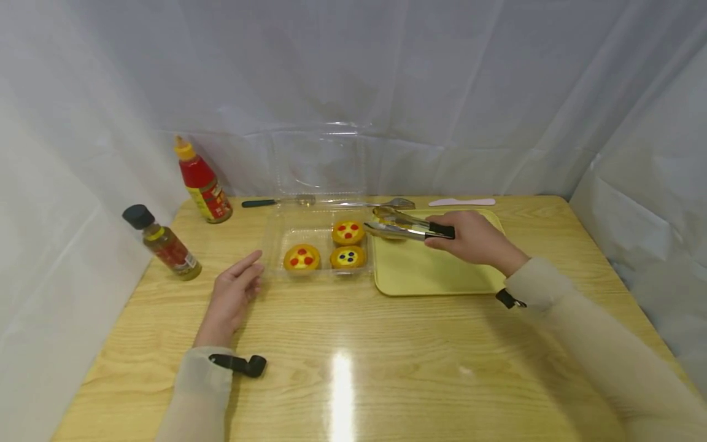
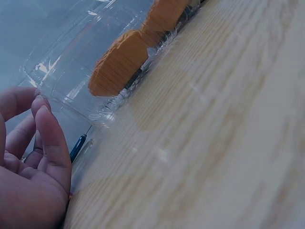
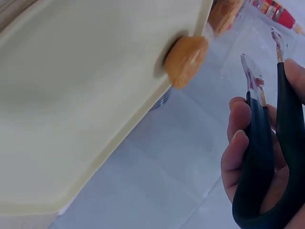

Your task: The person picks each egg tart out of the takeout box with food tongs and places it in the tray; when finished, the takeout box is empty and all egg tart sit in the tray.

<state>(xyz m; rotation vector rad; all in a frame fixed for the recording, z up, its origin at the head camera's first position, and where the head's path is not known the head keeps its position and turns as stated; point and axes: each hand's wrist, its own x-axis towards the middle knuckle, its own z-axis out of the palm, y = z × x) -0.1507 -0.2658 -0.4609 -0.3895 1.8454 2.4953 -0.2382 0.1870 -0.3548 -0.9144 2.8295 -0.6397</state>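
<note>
My right fingers (image 3: 234, 157) grip black-handled metal tongs (image 1: 400, 233), left fingers (image 2: 53, 133) I can't tell; swinging sideways could knock the round orange tart (image 3: 186, 59) off the yellow rectangular tray (image 1: 436, 276)

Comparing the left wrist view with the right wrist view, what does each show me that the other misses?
Of the two, only the left wrist view shows the left hand and a dark green handle. Only the right wrist view shows the right hand, tongs and yellow tray. Both show tarts and the white curtain.
</note>
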